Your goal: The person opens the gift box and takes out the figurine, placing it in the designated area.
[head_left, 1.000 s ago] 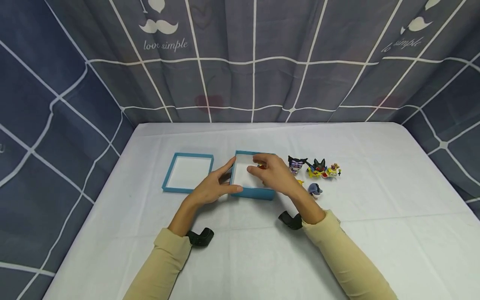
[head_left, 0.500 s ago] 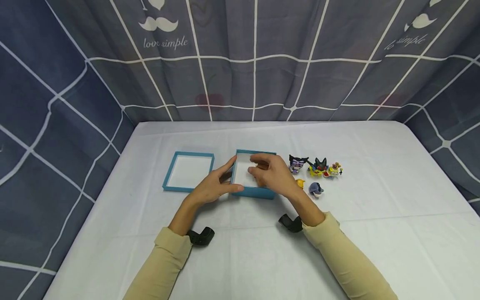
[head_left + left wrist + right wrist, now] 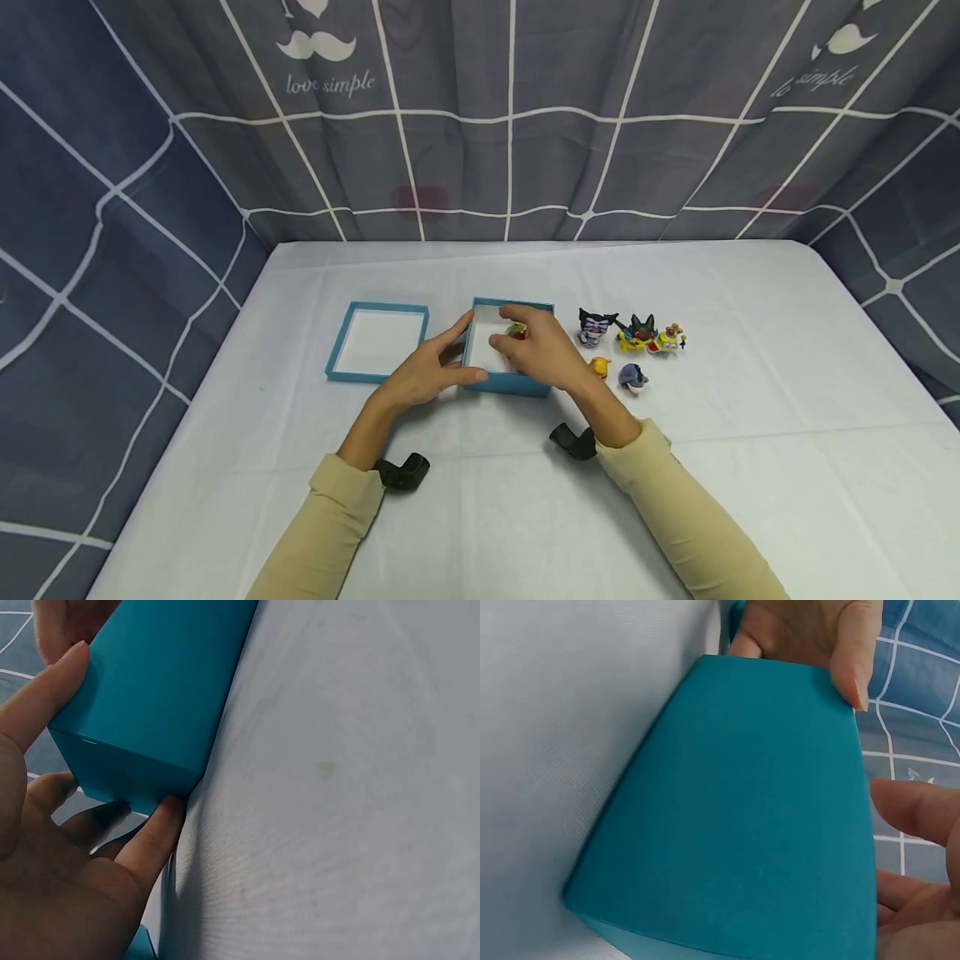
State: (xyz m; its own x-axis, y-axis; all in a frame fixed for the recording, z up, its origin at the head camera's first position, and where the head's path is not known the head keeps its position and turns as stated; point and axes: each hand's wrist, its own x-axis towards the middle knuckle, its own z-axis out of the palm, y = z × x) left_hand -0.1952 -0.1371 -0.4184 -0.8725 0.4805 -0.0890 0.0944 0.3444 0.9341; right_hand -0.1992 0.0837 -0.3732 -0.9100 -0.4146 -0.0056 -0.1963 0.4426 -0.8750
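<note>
In the head view my left hand [image 3: 422,372] holds the left end of an open blue box [image 3: 517,384], thumb at the near corner and fingers along the left side. The left wrist view shows the thumb [image 3: 56,690] on the box's front edge. My right hand [image 3: 546,346] reaches over the box's inside, thumb and index finger apart. Between them shows a small colourful toy figure [image 3: 517,331], mostly hidden by the hand; it seems to lie inside the box. In the right wrist view, the box's blue wall [image 3: 735,802] hides the fingertips.
A blue-rimmed box lid [image 3: 377,379] lies left of the box. To the right stand a black-and-purple figure [image 3: 593,327], a black-eared figure [image 3: 639,332], a yellow-and-red figure [image 3: 667,338], a yellow figure [image 3: 599,367] and a blue-grey figure [image 3: 633,377]. White cloth covers the table.
My right hand has shifted slightly within the box, and its thumb and index finger have spread apart. The figure between them, hidden half a second ago, shows again. My left hand stays on the box.
</note>
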